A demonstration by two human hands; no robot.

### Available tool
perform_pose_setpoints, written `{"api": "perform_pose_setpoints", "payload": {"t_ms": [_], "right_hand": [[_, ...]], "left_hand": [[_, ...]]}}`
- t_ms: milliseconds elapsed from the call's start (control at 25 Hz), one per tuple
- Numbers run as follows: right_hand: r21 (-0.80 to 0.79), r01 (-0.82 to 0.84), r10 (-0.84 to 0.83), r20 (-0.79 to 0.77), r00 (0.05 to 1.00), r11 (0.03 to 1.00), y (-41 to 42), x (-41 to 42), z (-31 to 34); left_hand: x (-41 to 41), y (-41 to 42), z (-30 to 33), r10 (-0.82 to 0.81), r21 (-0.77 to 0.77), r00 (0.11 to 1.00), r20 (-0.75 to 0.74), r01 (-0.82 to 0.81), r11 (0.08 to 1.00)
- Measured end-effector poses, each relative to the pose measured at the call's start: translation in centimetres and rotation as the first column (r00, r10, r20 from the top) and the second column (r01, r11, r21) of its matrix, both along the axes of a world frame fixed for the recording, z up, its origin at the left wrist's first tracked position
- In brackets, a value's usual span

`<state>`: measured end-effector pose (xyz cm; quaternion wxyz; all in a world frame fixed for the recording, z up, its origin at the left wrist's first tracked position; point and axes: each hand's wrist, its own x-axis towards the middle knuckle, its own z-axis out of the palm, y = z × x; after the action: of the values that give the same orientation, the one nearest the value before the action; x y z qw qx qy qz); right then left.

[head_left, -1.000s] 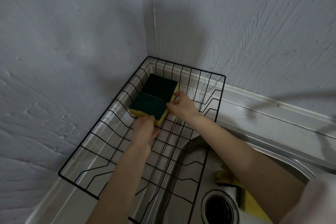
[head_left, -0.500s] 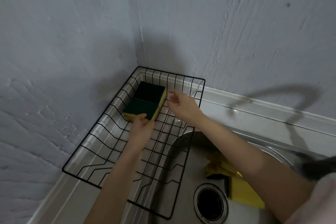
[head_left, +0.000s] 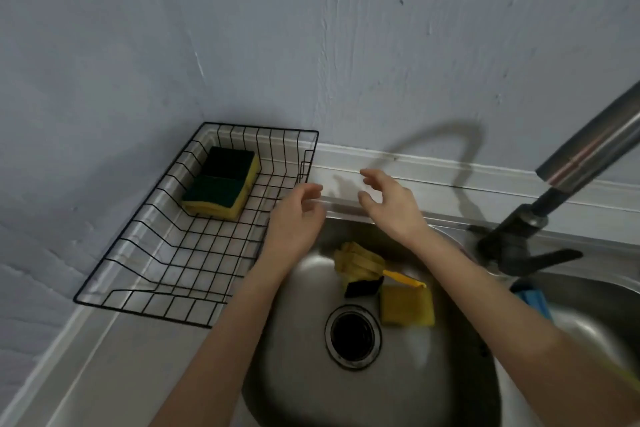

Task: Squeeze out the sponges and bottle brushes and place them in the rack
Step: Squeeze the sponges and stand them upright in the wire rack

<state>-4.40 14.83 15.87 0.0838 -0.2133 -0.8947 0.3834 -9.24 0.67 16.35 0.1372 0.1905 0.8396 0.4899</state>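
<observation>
**Q:** What fills the view, starting with the biggest things?

**A:** A pale blue-grey wall [head_left: 381, 45] meets in a corner behind a stainless steel sink [head_left: 433, 374]. On the counter to the left of the basin stands a black wire rack [head_left: 145, 253]. A metal tap [head_left: 571, 166] reaches in from the right.

**Q:** Where are the hands?

**A:** Both hover above the back edge of the basin, between rack and tap. The left hand [head_left: 294, 218] and the right hand [head_left: 391, 204] are empty, fingers loosely spread, gripping nothing.

**Q:** And the things to be cleaned?

**A:** Two sponges with dark green tops [head_left: 221, 184] lie touching each other in the rack's far corner. In the basin, just behind the drain [head_left: 353, 336], sits a yellow sponge [head_left: 407, 305], a small dark scouring piece [head_left: 362, 288], and a yellow bottle brush [head_left: 360, 263] with a yellow handle. Something blue [head_left: 533, 302] shows at the basin's right edge; I cannot tell what it is.

**Q:** Which step is this?

**A:** It looks like the gap between items: two sponges racked, the rest waiting. The next move likely calls for reaching down into the basin, gripping one piece and wringing it over the drain.

**Q:** Any brands or writing?

**A:** None can be read.
</observation>
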Motion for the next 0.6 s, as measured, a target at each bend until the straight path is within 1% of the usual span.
{"api": "perform_pose_setpoints", "payload": {"t_ms": [80, 160, 280, 360, 480, 520, 600], "right_hand": [[-0.022, 0.037, -0.036, 0.022, 0.999, 0.999, 1.3, 2.2, -1.0], [-0.031, 0.049, -0.047, 0.057, 0.997, 0.998, 1.9, 3.7, -2.2], [-0.052, 0.067, -0.060, 0.124, 0.990, 0.996, 3.0, 5.6, -4.4], [-0.076, 0.071, -0.055, 0.188, 0.981, 0.995, 3.5, 6.4, -6.1], [-0.074, 0.055, -0.030, 0.314, 0.949, 0.996, 4.1, 7.2, -9.0], [-0.069, 0.050, -0.023, 0.351, 0.936, 0.996, 4.2, 7.3, -10.0], [-0.061, 0.046, -0.016, 0.420, 0.908, 0.997, 4.3, 7.5, -12.0]], "left_hand": [[1.5, 1.3, -1.1, -0.060, -0.072, 0.998, -0.009, 0.059, 0.996], [2.7, 1.7, -2.8, -0.090, -0.189, 0.994, -0.068, 0.076, 0.979], [4.3, 2.0, -5.8, -0.136, -0.392, 0.987, -0.088, 0.091, 0.915], [5.0, 2.0, -7.8, -0.176, -0.494, 0.983, -0.045, 0.131, 0.860], [5.4, 2.4, -10.9, -0.204, -0.598, 0.975, 0.084, 0.213, 0.773], [5.4, 2.6, -12.0, -0.194, -0.610, 0.972, 0.132, 0.234, 0.757], [5.4, 2.9, -14.1, -0.158, -0.589, 0.963, 0.220, 0.260, 0.765]]}}
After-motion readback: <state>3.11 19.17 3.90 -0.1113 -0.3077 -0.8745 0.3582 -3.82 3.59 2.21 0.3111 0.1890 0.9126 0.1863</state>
